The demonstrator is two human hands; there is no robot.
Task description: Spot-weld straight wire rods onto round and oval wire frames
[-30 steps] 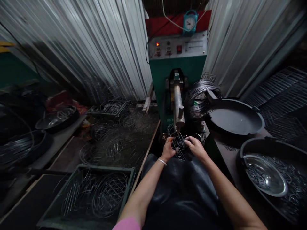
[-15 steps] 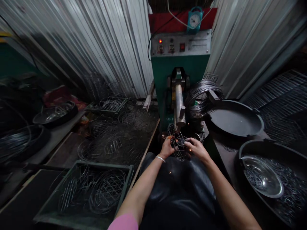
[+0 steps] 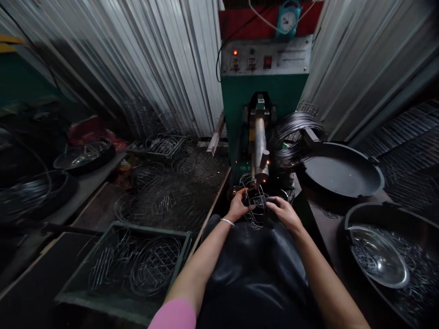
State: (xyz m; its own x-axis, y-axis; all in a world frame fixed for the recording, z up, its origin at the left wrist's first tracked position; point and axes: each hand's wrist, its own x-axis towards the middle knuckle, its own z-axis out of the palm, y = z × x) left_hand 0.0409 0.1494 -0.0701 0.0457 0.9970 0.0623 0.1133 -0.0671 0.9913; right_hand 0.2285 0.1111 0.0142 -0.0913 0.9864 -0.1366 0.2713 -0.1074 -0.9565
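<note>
A round wire rack (image 3: 255, 223) stands tilted between my two hands, just under the tip of a spot welder's thick metal arm (image 3: 260, 141). My left hand (image 3: 238, 208) is closed on the rack's left side, with an orange covering on one finger. At the rack's right side, the fingertips of my right hand (image 3: 284, 213) pinch its wires. Whether those fingertips also hold a small part is too dark to tell. A few sparks glow around the arm's tip. The green welding machine (image 3: 267, 87) has a lit red lamp.
On the left, a green tray (image 3: 118, 307) holds several round wire racks. A coil of wire (image 3: 297, 132) hangs right of the welder. Beyond it sits a wide dark pan (image 3: 339, 169). Nearer, a metal bowl (image 3: 399, 274) lies in a large basin (image 3: 353, 212) of small metal parts.
The view has shifted slightly, so the machine appears a little farther right and higher. Sparks now show higher, around the arm's tip. Both hands keep hold of the wire rack.
</note>
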